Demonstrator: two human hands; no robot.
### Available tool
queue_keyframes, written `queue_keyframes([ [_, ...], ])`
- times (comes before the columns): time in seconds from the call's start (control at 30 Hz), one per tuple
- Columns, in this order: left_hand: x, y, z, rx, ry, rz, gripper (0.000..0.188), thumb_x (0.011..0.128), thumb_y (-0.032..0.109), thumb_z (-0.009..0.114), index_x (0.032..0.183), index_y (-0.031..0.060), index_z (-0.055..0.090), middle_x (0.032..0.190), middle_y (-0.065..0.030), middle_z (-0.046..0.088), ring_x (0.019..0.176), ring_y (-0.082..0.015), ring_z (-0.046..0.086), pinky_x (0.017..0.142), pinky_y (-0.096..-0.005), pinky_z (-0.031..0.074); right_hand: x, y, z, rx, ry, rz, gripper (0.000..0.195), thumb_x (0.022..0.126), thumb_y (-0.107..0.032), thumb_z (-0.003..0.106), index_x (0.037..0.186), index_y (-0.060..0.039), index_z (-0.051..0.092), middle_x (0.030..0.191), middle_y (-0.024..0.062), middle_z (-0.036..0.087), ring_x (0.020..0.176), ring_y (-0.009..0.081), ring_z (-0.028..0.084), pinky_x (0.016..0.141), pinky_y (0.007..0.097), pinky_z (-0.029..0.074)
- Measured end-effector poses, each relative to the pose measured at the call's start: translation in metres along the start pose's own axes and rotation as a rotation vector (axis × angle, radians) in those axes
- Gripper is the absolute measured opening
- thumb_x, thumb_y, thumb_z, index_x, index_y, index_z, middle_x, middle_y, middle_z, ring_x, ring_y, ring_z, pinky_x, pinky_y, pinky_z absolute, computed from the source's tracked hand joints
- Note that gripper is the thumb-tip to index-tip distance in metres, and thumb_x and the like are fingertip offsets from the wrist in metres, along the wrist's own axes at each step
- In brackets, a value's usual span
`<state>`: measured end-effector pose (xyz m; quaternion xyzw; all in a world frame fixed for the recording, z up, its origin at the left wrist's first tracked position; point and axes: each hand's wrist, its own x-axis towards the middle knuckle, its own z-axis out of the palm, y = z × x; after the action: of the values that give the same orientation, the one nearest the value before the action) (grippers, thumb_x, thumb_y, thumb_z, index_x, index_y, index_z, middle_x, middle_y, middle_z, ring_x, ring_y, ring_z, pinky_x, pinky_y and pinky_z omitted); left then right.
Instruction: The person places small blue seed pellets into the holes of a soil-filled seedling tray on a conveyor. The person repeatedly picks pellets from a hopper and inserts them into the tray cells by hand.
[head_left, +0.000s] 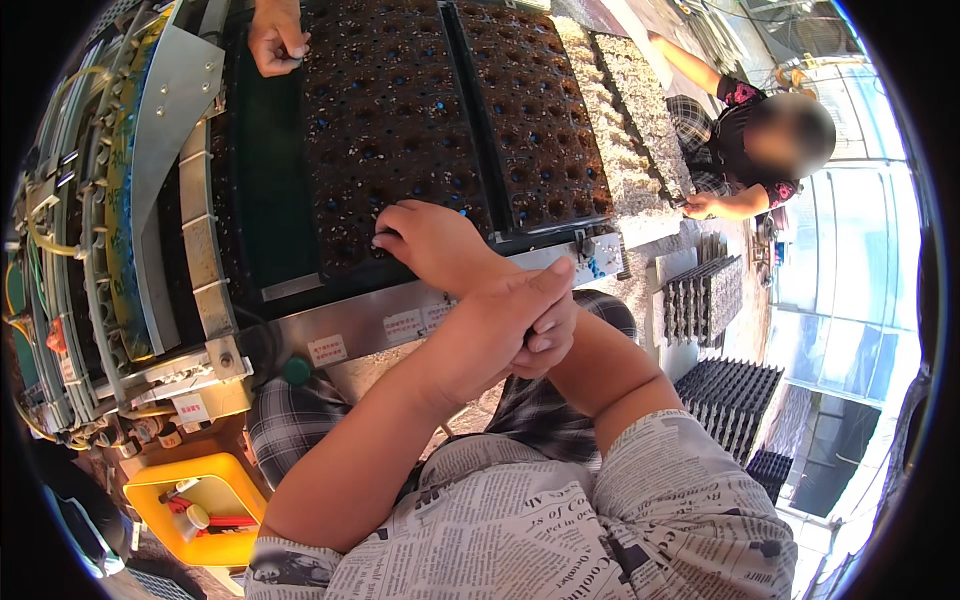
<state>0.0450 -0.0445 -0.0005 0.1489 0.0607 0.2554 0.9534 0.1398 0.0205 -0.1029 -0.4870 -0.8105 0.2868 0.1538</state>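
Note:
My left hand (544, 322) is curled, thumb on top, and lies across my right forearm; a dark spot shows between its fingers, too small to tell. Beyond it, my right hand (420, 236) rests with bent fingers at the near edge of a soil-filled seedling tray (390, 142); its fingertips are partly hidden. Blue specks and pale grains dot the dark soil and its round hollows. A second soil-filled tray (544, 142) lies to the right, past a dark gap. Another person's hand (277, 45), fingers bent, is at the first tray's far left corner.
A metal-edged machine (180, 97) with tubes stands at left. At right, a person (739, 142) reaches to a tray with pale granules (645, 112). Black trays (727, 397) are stacked lower right. A yellow bin (139, 491) with tools sits lower left.

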Motion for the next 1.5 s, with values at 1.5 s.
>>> queue_keyframes([
  [1.5, 0.021, -0.025, -0.015, 0.003, 0.118, -0.060, 0.055, 0.121, 0.048, 0.041, 0.077, 0.0139, 0.043, 0.069, 0.0030, 0.038, 0.057, -0.0100, 0.033, 0.050, -0.0277, 0.025, -0.022, 0.058, -0.118, -0.106, 0.005, 0.234, 0.015, 0.097, -0.010, 0.074, 0.111, -0.0084, 0.078, 0.106, 0.0148, 0.068, 0.097, 0.0372, 0.071, 0.085, 0.0468, 0.057],
])
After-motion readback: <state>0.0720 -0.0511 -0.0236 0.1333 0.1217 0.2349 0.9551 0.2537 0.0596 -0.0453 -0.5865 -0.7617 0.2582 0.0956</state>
